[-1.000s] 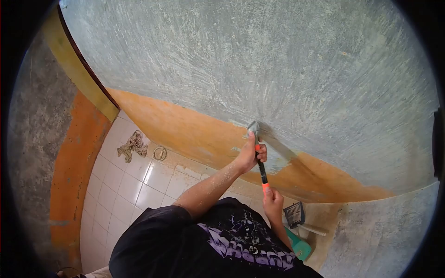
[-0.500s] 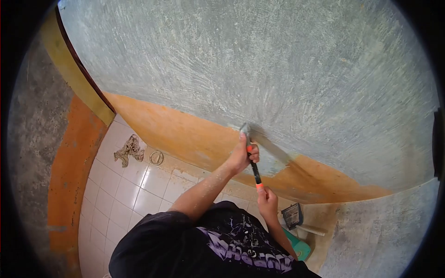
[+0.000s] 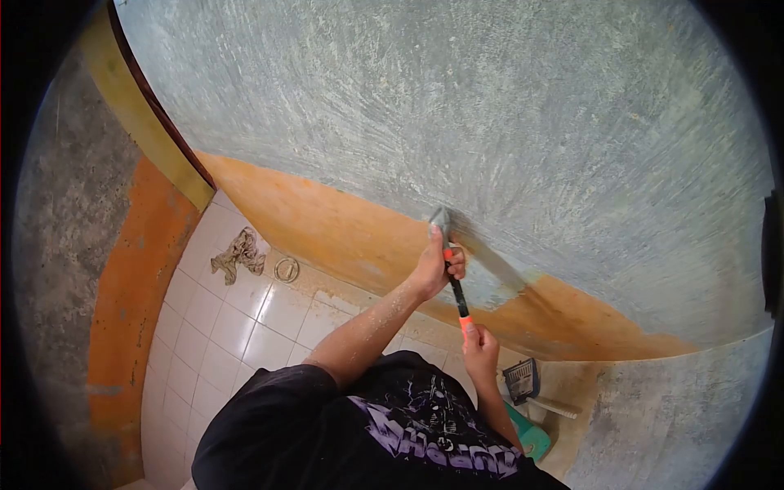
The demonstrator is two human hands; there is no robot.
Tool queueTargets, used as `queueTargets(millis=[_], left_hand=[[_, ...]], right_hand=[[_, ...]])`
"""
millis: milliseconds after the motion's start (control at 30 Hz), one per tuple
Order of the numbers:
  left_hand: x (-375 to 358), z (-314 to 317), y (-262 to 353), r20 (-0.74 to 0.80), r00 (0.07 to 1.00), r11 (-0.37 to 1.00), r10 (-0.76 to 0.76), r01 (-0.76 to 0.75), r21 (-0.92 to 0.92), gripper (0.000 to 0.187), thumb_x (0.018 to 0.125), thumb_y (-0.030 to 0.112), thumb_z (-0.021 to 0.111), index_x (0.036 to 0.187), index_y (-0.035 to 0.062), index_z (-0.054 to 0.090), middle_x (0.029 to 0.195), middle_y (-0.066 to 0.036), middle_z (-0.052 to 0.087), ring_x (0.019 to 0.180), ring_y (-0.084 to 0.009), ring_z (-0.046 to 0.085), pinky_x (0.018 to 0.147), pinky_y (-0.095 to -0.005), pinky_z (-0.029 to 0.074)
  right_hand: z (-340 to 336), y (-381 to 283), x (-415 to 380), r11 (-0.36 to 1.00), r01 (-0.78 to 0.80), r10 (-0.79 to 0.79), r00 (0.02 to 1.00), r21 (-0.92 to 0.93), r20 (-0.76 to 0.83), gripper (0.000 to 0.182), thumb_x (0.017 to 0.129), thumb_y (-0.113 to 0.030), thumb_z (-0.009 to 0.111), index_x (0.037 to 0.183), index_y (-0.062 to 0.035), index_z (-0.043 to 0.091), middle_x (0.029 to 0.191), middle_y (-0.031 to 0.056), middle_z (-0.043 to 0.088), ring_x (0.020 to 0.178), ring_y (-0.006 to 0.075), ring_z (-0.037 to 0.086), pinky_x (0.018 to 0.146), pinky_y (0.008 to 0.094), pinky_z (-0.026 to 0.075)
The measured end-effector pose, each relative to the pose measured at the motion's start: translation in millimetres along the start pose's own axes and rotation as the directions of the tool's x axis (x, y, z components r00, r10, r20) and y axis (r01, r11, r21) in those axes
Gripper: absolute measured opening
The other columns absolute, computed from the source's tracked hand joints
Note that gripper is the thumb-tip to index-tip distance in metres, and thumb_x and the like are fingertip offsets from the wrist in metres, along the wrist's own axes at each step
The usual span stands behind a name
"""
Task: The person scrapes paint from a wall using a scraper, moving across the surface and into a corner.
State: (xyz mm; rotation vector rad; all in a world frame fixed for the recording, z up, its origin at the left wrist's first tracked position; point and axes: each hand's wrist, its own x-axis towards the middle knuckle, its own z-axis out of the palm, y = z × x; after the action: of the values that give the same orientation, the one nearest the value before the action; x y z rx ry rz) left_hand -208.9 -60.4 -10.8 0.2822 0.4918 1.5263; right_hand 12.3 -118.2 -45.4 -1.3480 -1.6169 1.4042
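Observation:
Both my hands are on one long-handled scraper [image 3: 459, 296], which has a black handle with orange bands and a grey head. My left hand [image 3: 441, 265] grips it high up, close to the head, with the thumb along the top. Lower down, my right hand [image 3: 480, 349] is closed around the orange end of the handle. The scraper's head rests at the wall [image 3: 392, 122], near where the rough grey surface meets the orange band [image 3: 327, 214]. My left hand partly hides the head, so its blade edge is not clear.
On the white tiled floor [image 3: 220, 347] lie a crumpled rag [image 3: 239, 257] and a ring-shaped coil [image 3: 287, 269]. A black slotted piece [image 3: 521, 380], a pale handle [image 3: 555, 407] and a green object [image 3: 532, 439] are by my right arm. A door frame [image 3: 151, 110] stands at left.
The view has shifted slightly, moving the wall and floor things a little to the right. Both hands keep the same grip on the scraper, and its head stays at the wall.

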Motion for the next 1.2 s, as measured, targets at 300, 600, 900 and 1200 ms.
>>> queueTargets(millis=[300,600,900,1200], left_hand=[[-4,-22,27,-0.058,0.996,0.997,0.067,-0.069,-0.025,0.059,0.093,0.074,0.027,0.093,0.0158,0.038,0.066,0.004,0.033,0.058,-0.0099,0.032,0.058,-0.0269,0.033],[3,-8,-6,0.035,0.996,0.995,-0.082,0.080,0.053,0.061,0.094,0.073,0.024,0.088,0.0137,0.036,0.070,-0.001,0.036,0.061,-0.0152,0.036,0.065,-0.0326,0.037],[-3,-20,16,0.049,0.992,0.993,-0.118,0.117,0.020,0.055,0.097,0.068,0.023,0.102,0.0153,0.036,0.072,-0.002,0.036,0.065,-0.0164,0.039,0.068,-0.0347,0.039],[-7,-26,20,0.089,0.992,0.992,-0.090,0.081,0.100,0.051,0.099,0.064,0.026,0.103,0.0145,0.037,0.072,-0.002,0.037,0.066,-0.0162,0.041,0.069,-0.0355,0.042]], right_hand=[[28,-20,11,0.982,0.072,-0.073,0.997,-0.175,0.000,0.038,0.097,-0.034,0.060,0.084,0.0019,0.062,0.059,-0.0006,0.047,0.053,0.0077,0.040,0.049,0.0293,0.034],[6,0,-10,0.997,-0.031,0.032,0.999,0.074,-0.021,0.033,0.097,-0.030,0.061,0.084,0.0001,0.063,0.061,-0.0035,0.049,0.055,0.0050,0.041,0.050,0.0252,0.033],[24,10,-4,1.000,0.004,-0.005,0.999,-0.014,-0.054,0.036,0.097,-0.033,0.061,0.085,0.0009,0.064,0.061,-0.0033,0.048,0.054,0.0063,0.042,0.050,0.0265,0.034],[43,14,-9,0.999,-0.046,0.046,0.998,0.007,-0.050,0.037,0.098,-0.035,0.059,0.080,-0.0024,0.062,0.058,-0.0036,0.047,0.053,0.0058,0.043,0.049,0.0252,0.034]])
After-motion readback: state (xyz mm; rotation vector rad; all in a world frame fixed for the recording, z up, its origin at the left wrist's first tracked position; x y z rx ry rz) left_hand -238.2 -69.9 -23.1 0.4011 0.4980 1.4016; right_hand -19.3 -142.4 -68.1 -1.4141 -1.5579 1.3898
